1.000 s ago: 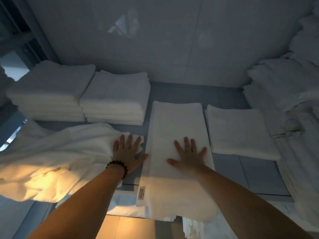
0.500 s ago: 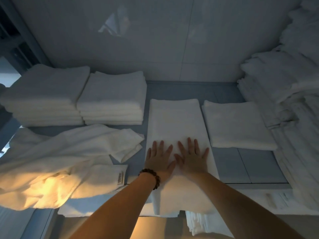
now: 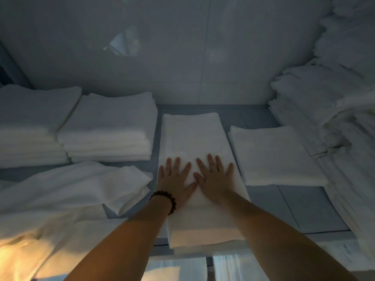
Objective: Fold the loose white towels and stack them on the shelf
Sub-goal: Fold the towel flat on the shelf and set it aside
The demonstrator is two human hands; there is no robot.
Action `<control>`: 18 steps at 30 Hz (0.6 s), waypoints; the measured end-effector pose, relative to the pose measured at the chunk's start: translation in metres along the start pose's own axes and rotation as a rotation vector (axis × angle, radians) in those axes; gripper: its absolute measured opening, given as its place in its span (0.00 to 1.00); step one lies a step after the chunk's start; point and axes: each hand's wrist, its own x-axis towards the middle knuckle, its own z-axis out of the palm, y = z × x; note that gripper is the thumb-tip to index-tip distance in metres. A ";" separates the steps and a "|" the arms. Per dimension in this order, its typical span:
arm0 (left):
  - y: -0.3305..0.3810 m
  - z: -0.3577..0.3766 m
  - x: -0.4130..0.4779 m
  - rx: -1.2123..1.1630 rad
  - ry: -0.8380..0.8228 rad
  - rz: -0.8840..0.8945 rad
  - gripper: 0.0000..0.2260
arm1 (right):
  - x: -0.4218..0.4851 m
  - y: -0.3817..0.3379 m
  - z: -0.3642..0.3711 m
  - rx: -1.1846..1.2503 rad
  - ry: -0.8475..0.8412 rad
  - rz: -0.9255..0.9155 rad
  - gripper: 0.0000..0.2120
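hands: left hand (image 3: 176,180) and right hand (image 3: 215,178) both flat, fingers spread, pressing long folded white towel (image 3: 194,136)
left of hands: loose crumpled white towel (image 3: 67,187), possibly several

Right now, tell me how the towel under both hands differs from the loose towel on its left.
The folded towel is a flat, straight-edged strip; the loose towel lies rumpled in uneven layers. The left hand and right hand press flat on the folded towel; neither touches the loose towel. The folded towel runs front to back; the loose towel spreads sideways. Both are white and lie on the shelf.
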 end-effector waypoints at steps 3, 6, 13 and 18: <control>-0.001 -0.009 -0.009 0.003 -0.116 0.053 0.31 | -0.010 0.008 -0.002 -0.028 -0.041 -0.068 0.26; 0.003 -0.022 -0.044 -0.064 -0.211 0.155 0.29 | -0.046 0.021 -0.001 -0.050 -0.055 -0.154 0.26; 0.019 -0.040 -0.144 -0.106 -0.323 0.313 0.33 | -0.140 0.046 0.002 -0.083 -0.140 -0.255 0.33; 0.027 -0.045 -0.160 -0.071 -0.268 0.334 0.26 | -0.164 0.065 0.001 -0.042 -0.125 -0.266 0.38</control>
